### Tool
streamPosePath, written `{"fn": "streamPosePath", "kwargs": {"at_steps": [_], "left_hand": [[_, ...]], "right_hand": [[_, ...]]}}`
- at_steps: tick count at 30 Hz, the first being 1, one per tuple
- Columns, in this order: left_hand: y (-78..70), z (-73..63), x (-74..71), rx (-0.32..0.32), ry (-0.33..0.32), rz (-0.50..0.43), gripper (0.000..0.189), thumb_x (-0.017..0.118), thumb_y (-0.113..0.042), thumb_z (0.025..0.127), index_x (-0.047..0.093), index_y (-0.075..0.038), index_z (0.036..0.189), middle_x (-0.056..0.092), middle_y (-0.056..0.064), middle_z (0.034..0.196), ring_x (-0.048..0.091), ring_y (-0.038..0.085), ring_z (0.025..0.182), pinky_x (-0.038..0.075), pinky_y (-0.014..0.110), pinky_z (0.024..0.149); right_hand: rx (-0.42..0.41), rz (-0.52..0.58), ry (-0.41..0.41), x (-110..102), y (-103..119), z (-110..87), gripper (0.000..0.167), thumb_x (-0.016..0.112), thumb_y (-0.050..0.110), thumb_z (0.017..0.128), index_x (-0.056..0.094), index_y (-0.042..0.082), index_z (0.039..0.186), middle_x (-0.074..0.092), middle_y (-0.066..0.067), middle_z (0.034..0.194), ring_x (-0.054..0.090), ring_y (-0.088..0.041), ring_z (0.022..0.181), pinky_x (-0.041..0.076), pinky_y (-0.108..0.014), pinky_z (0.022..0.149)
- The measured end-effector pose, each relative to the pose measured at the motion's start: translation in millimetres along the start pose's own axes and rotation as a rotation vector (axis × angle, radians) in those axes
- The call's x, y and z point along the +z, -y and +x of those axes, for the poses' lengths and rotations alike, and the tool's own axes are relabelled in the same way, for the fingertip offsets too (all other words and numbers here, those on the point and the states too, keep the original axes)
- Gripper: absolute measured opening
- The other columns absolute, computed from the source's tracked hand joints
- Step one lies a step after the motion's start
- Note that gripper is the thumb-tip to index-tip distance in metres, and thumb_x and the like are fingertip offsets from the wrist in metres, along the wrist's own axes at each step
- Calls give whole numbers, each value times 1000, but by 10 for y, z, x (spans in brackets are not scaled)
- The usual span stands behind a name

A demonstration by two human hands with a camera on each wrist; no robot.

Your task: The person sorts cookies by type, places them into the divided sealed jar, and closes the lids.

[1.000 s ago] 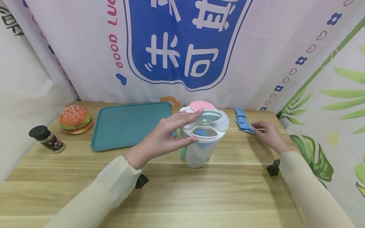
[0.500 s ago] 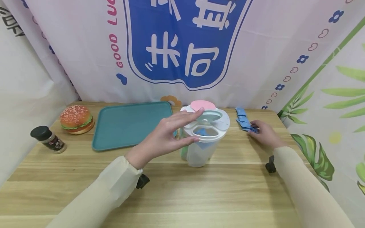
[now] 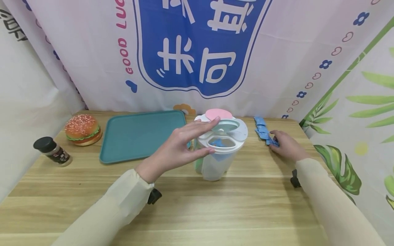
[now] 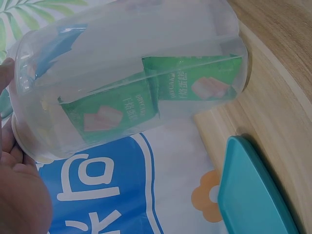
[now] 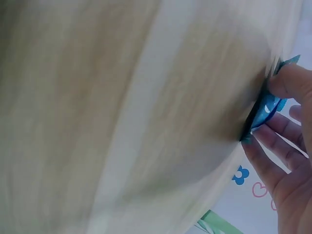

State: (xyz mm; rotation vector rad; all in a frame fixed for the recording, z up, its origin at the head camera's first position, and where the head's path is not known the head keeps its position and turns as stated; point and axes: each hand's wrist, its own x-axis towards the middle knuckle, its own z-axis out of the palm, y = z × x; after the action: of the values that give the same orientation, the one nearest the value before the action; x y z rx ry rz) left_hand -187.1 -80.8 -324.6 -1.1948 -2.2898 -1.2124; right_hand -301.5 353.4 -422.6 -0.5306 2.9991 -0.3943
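A clear divided storage canister (image 3: 215, 167) with a white lid stands upright on the table. Its pale green flap (image 3: 226, 126) is raised, and blue packets (image 3: 218, 142) show through the opening. Green printed packets (image 4: 195, 78) fill another compartment in the left wrist view. My left hand (image 3: 176, 145) holds the canister's top, thumb on the rim and fingers reaching across the lid by the flap. My right hand (image 3: 287, 145) pinches a small blue packet (image 5: 268, 107) at the near end of a row of blue packets (image 3: 261, 129). Its fingertips are partly hidden in the head view.
A teal tray (image 3: 143, 136) lies left of the canister. Further left are a toy hamburger (image 3: 83, 130) and a black-capped seasoning jar (image 3: 52, 151). A printed curtain (image 3: 98, 78) hangs behind the table (image 3: 184, 212), with a leaf-patterned one (image 3: 366, 136) at right.
My right hand has taken hold of the nearest blue packet, which has shifted slightly right and toward me from the row. My left hand and the canister have stayed put.
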Motion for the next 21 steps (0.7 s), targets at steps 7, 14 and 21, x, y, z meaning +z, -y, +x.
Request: {"fn": "streamPosePath", "kwargs": {"at_steps": [7, 14, 21], "left_hand": [[-2, 0, -2, 13, -8, -1, 73, 84, -22, 91, 52, -14, 155, 59, 2, 155, 54, 22, 147, 40, 43, 128], [-4, -3, 7, 10, -14, 3, 73, 84, -22, 90, 52, -13, 155, 60, 4, 155, 54, 24, 147, 40, 45, 128], [-8, -3, 6, 7, -12, 4, 73, 84, -22, 90, 52, -13, 155, 60, 3, 155, 54, 24, 147, 39, 46, 128]], "right_hand": [[-40, -25, 12, -30, -7, -93, 70, 66, -2, 89, 34, -13, 150, 64, -28, 109, 64, -35, 96, 57, -57, 90], [-37, -3, -14, -67, 11, -246, 53, 58, -6, 94, 43, -9, 145, 60, -37, 128, 62, -51, 119, 53, -66, 103], [15, 12, -73, -121, 27, -304, 35, 53, 0, 102, 55, -7, 136, 61, -36, 129, 63, -54, 118, 55, -68, 99]]}}
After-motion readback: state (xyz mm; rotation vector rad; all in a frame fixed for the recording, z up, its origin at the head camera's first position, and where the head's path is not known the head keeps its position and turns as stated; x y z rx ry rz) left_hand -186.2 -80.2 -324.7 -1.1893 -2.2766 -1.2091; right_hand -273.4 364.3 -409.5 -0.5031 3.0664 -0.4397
